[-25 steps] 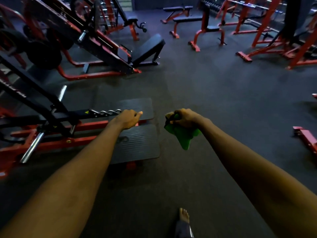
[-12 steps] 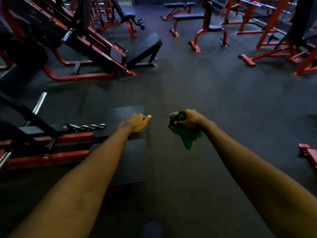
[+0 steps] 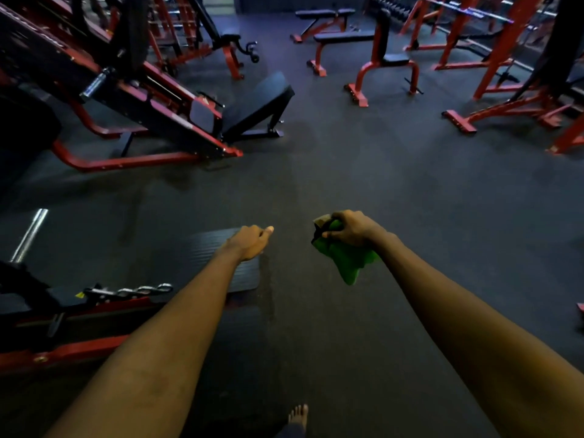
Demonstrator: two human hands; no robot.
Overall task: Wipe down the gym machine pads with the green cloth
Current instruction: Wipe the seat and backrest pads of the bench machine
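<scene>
Nearest the camera, a bare foot (image 3: pixel 298 415) stands on the dark rubber floor (image 3: pixel 395 200); both forearms extend forward above it. The green cloth (image 3: pixel 346 262) is in the right hand (image 3: pixel 350 230), held in the air over the floor and touching no pad; it hangs below the fist in limp folds, so treat it as light, soft and without stiffness of its own; it will likely conform to a cushion under palm pressure and bunch if pushed by one edge. Recommended hold: keep the gathered top in the fist, or spread the cloth flat under the palm for a wider contact area. The right hand is closed round the bunched top, fingers and thumb curled over it; a pale edge and a dark strip show at the upper end of the bundle, and what they are cannot be determined. The left hand (image 3: pixel 249 243) holds nothing; its fingers are curled into a fist with the thumb laid forward; it appears over a ribbed black footplate (image 3: pixel 218 257), with no contact shown. Farther left, a chain (image 3: pixel 136 291) lies on a red machine frame. Beyond, the angled back pad (image 3: pixel 257 102) of the leg press machine stands well apart from the cloth; flat benches (image 3: pixel 344 36) stand farther still; no wiping contact is yet made.
</scene>
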